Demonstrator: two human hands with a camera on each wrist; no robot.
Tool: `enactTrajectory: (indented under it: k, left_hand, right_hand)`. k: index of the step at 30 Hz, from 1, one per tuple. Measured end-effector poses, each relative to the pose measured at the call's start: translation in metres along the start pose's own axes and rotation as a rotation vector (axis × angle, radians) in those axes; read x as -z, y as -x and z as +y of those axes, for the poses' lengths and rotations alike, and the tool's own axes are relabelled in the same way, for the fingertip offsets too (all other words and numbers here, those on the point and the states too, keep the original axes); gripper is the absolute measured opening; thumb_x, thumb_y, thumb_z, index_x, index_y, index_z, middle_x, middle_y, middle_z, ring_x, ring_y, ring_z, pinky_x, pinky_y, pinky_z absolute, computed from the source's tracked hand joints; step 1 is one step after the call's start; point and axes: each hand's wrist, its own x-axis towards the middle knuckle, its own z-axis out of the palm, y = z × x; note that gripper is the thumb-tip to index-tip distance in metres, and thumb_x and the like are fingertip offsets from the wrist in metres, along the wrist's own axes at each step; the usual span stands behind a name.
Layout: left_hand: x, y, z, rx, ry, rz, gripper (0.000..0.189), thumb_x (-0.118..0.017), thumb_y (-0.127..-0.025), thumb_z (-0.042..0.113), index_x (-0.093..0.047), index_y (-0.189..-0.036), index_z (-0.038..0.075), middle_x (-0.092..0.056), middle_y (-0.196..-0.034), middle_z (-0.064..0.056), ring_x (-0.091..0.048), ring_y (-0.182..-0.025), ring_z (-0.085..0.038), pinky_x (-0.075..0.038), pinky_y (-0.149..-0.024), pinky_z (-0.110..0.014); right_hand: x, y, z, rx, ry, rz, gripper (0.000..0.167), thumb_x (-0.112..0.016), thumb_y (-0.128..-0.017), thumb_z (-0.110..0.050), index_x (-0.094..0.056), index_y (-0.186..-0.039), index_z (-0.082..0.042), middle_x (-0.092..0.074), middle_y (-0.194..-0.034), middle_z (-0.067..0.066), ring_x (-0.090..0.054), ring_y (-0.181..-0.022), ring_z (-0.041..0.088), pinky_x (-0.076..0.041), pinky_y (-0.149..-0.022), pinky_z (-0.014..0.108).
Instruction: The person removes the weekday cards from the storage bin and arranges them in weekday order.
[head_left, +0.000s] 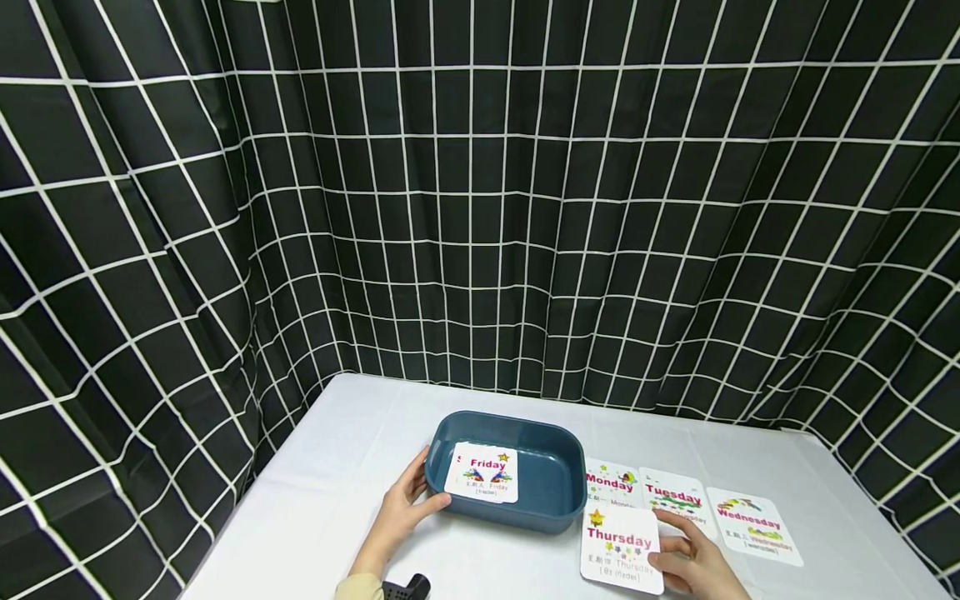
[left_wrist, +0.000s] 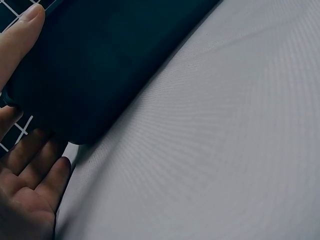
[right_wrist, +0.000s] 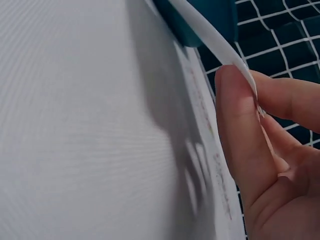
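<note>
A dark blue plastic bin (head_left: 551,467) stands on the table. My left hand (head_left: 401,510) holds its left end, the thumb at the near corner and the fingers along the outer side; in the left wrist view the bin's wall (left_wrist: 110,60) appears beside the thumb. A Friday card (head_left: 483,473) lies on at least one other card inside the bin. My right hand (head_left: 693,562) pinches the right edge of a Thursday card (head_left: 618,546). In the right wrist view that card (right_wrist: 212,37) is seen edge-on, raised off the table between thumb and fingers.
A Monday card (head_left: 611,479), a Tuesday card (head_left: 675,496) and a Wednesday card (head_left: 753,525) lie in a row right of the bin. The Thursday card partly covers Monday's lower part. A white cloth (head_left: 352,442) covers the table, with a black gridded curtain (head_left: 487,208) behind.
</note>
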Motion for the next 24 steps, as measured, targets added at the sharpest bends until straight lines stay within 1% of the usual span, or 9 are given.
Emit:
enactTrajectory:
  k: [2,5,8,11,13,15,19,24]
  left_hand:
    - [0.000,0.000,0.000,-0.002,0.001,0.001,0.085,-0.077,-0.075,0.009,-0.028,-0.144,-0.001,-0.043,-0.131,-0.030,-0.038,-0.124,-0.042,-0.030,-0.106,-0.047]
    - [0.000,0.000,-0.001,-0.006,-0.002,-0.002,0.085,-0.077,-0.075,0.009,-0.027,-0.144,-0.001,-0.043,-0.131,-0.031,-0.038,-0.124,-0.041,-0.030,-0.106,-0.046]
    - [0.000,-0.001,-0.001,-0.011,-0.011,-0.002,0.085,-0.077,-0.075,0.010,-0.027,-0.144,0.000,-0.043,-0.131,-0.031,-0.039,-0.123,-0.042,-0.031,-0.105,-0.046]
    - [0.000,-0.001,-0.002,-0.009,-0.009,-0.002,0.085,-0.077,-0.075,0.010,-0.027,-0.144,0.000,-0.042,-0.131,-0.031,-0.038,-0.124,-0.042,-0.030,-0.105,-0.046]
    - [0.000,-0.001,-0.001,-0.006,-0.004,-0.001,0.085,-0.077,-0.075,0.010,-0.028,-0.144,0.000,-0.042,-0.131,-0.031,-0.038,-0.124,-0.041,-0.030,-0.106,-0.046]
    - [0.000,-0.001,-0.001,-0.002,-0.002,0.000,0.085,-0.077,-0.075,0.010,-0.028,-0.144,0.000,-0.043,-0.131,-0.030,-0.038,-0.124,-0.041,-0.030,-0.106,-0.046]
    - [0.000,-0.001,-0.001,0.005,-0.007,0.001,0.085,-0.077,-0.075,0.011,-0.028,-0.144,0.000,-0.043,-0.131,-0.030,-0.038,-0.124,-0.040,-0.030,-0.106,-0.045]
    - [0.000,0.000,0.002,0.020,-0.034,0.006,0.085,-0.077,-0.076,0.014,-0.028,-0.144,0.001,-0.041,-0.134,-0.028,-0.038,-0.125,-0.039,-0.031,-0.106,-0.043]
  right_hand:
    - [0.001,-0.001,0.003,-0.001,-0.001,-0.012,0.080,-0.069,-0.080,-0.005,-0.017,-0.139,0.009,-0.061,-0.087,0.008,-0.062,-0.082,0.022,-0.057,-0.069,0.036]
    - [0.000,-0.003,0.006,0.008,0.037,-0.006,0.079,-0.069,-0.079,-0.004,-0.018,-0.138,0.011,-0.060,-0.085,0.008,-0.062,-0.080,0.023,-0.058,-0.068,0.037]
    - [-0.003,-0.005,0.007,0.008,0.131,0.064,0.075,-0.070,-0.075,-0.002,-0.026,-0.134,0.012,-0.056,-0.081,0.008,-0.059,-0.072,0.021,-0.057,-0.061,0.034]
    - [-0.007,-0.007,0.008,-0.005,0.249,0.154,0.070,-0.072,-0.071,0.001,-0.036,-0.130,0.012,-0.051,-0.076,0.008,-0.053,-0.065,0.019,-0.053,-0.054,0.029]
    - [-0.009,-0.008,0.008,-0.009,0.310,0.184,0.068,-0.072,-0.070,0.001,-0.040,-0.128,0.012,-0.050,-0.074,0.007,-0.051,-0.062,0.019,-0.051,-0.052,0.028]
    - [-0.010,-0.008,0.008,-0.009,0.345,0.191,0.067,-0.073,-0.070,0.001,-0.041,-0.128,0.012,-0.050,-0.072,0.007,-0.051,-0.061,0.019,-0.049,-0.051,0.027]
    - [-0.011,-0.008,0.006,-0.006,0.390,0.177,0.066,-0.074,-0.071,-0.002,-0.042,-0.127,0.012,-0.051,-0.071,0.006,-0.051,-0.059,0.018,-0.047,-0.048,0.026]
    - [-0.012,-0.006,0.006,-0.001,0.402,0.149,0.065,-0.073,-0.072,-0.002,-0.041,-0.127,0.013,-0.051,-0.070,0.006,-0.050,-0.057,0.019,-0.044,-0.046,0.025]
